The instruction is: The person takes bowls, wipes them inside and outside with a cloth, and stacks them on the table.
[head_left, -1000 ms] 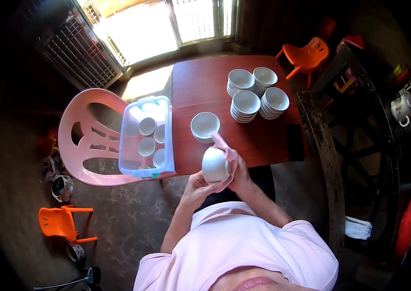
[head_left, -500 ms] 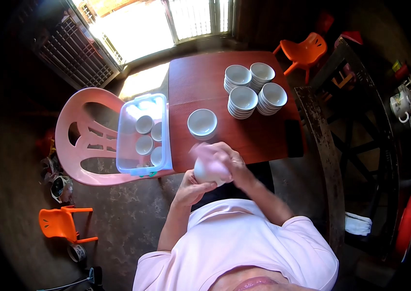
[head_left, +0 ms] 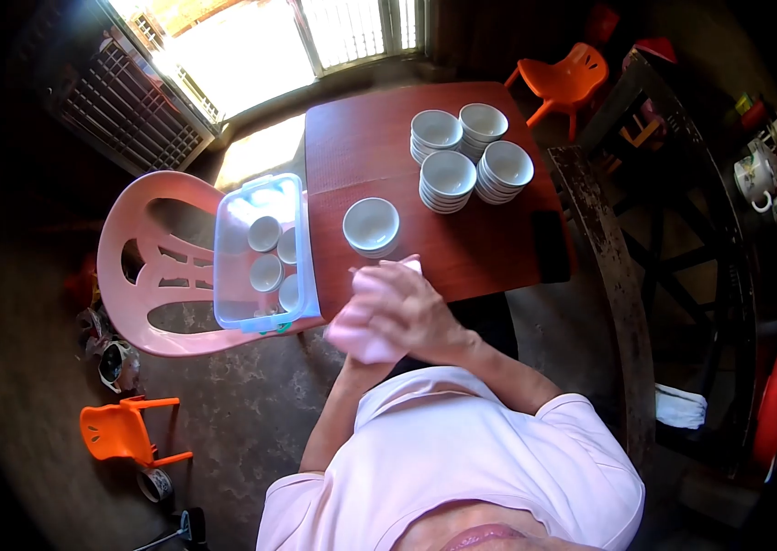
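My right hand point(head_left: 425, 317) presses a pink cloth point(head_left: 365, 335) over the place where the white bowl was seen, near the table's front edge; the bowl is now almost wholly covered. Under the cloth, my left hand point(head_left: 367, 369) is mostly hidden, its fingers out of sight. Just beyond the hands a small stack of white bowls point(head_left: 372, 225) stands on the red-brown table point(head_left: 352, 138). Farther right are several taller stacks of bowls point(head_left: 449, 174). To the left, a clear plastic bin point(head_left: 232, 286) holds several white bowls point(head_left: 265, 233).
The bin rests on a pink chair point(head_left: 122, 303). A dark flat object point(head_left: 550, 246) lies at the table's right edge. Orange chairs stand behind the table point(head_left: 564, 83) and at lower left point(head_left: 116, 432). A worn wooden bench point(head_left: 609, 266) is on the right.
The cloth has moved from the bowl's right side across its top, with my right hand following leftward. The bowl has gone from plain view to covered. The camera view has shifted slightly.
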